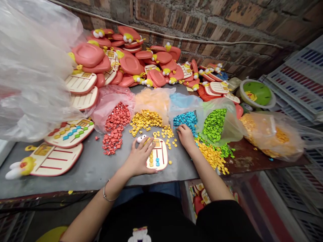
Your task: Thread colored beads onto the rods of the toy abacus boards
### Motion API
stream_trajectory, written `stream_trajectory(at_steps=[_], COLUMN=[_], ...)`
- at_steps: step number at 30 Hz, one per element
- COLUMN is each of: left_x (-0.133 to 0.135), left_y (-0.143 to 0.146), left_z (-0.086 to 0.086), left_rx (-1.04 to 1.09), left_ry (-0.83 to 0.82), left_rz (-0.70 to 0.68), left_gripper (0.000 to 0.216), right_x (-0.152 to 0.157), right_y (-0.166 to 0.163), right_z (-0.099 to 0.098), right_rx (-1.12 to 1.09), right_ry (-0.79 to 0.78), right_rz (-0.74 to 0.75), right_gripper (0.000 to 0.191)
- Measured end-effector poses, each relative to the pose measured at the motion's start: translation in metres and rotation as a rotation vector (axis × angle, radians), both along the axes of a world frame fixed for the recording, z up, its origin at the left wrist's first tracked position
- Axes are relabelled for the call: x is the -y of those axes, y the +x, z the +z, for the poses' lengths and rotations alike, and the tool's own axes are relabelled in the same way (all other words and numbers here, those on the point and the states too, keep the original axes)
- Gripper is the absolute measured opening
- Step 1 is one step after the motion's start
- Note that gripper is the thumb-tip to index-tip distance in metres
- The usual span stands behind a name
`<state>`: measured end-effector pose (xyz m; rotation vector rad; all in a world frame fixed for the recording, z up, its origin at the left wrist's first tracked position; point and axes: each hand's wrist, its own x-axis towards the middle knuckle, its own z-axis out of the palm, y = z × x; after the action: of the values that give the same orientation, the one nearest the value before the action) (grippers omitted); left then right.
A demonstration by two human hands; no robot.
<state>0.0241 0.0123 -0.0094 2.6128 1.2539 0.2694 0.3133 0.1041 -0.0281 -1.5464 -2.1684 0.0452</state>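
Note:
My left hand (141, 157) grips a cream toy board (163, 158) with a red edge, thumb along its near side and fingers over its yellow animal head with white eyes. Yellow pieces (151, 159) and blue pieces (157, 162) sit in two of the board's slots; the rightmost visible slot holds none. My right hand (186, 137) is at the near edge of the blue piece pile (185, 119), fingers curled together. Whatever lies between its fingertips is hidden. Loose yellow pieces (169, 132) are scattered between both hands.
Bags spill red pieces (113, 127), yellow pieces (147, 119) and green pieces (214, 124). More yellow pieces (212, 154) lie under my right forearm. Boards (55, 159) are at left, one filled. Many red-backed boards (131, 62) are heaped by the brick wall. A basin (257, 94) stands right.

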Motion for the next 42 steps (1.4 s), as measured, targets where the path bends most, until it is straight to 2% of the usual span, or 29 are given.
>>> stream_trajectory(at_steps=[5,9,13,15,19,23,27,31,34,38,40,42], left_x=[0.000,0.000,0.001,0.001,0.001,0.001,0.001,0.001,0.001,0.001,0.000,0.000], left_y=[0.000,0.000,0.000,0.000,0.000,0.001,0.001,0.001,0.002,0.001,0.000,0.000], left_z=[-0.003,-0.002,0.001,0.003,0.003,0.002,0.000,0.001,0.003,0.002,0.001,-0.001], left_rx=[-0.007,-0.004,0.003,-0.001,-0.014,-0.013,-0.012,-0.011,-0.018,-0.011,-0.002,0.003], left_ry=[0.007,0.006,0.004,0.004,-0.002,-0.012,-0.024,-0.028,-0.023,-0.006,-0.007,-0.014], left_rz=[-0.001,-0.003,-0.004,-0.002,0.003,0.003,0.004,0.000,0.013,0.013,0.006,0.003], left_gripper=[0.110,0.110,0.108,0.107,0.106,0.106,0.107,0.107,0.109,0.108,0.107,0.108], right_x=[-0.001,0.010,0.034,0.044,0.048,0.049,0.062,0.069,0.068,0.064,0.058,0.045], right_y=[0.008,0.004,-0.021,-0.039,-0.065,-0.066,-0.058,-0.066,-0.076,-0.067,-0.051,-0.033], right_z=[0.000,0.013,0.031,0.033,0.025,0.019,0.022,0.022,0.022,0.031,0.036,0.038], right_rx=[0.007,-0.070,-0.256,-0.266,-0.183,-0.194,-0.266,-0.384,-0.512,-0.570,-0.535,-0.459], right_ry=[-0.021,-0.009,-0.029,-0.051,-0.048,-0.043,-0.146,-0.261,-0.344,-0.549,-0.538,-0.370], right_rz=[-0.018,-0.020,0.146,0.256,0.359,0.379,0.433,0.375,0.370,0.520,0.482,0.279], right_gripper=[0.023,0.016,0.012,0.011,0.013,0.018,0.015,0.009,0.013,0.019,0.016,0.011])
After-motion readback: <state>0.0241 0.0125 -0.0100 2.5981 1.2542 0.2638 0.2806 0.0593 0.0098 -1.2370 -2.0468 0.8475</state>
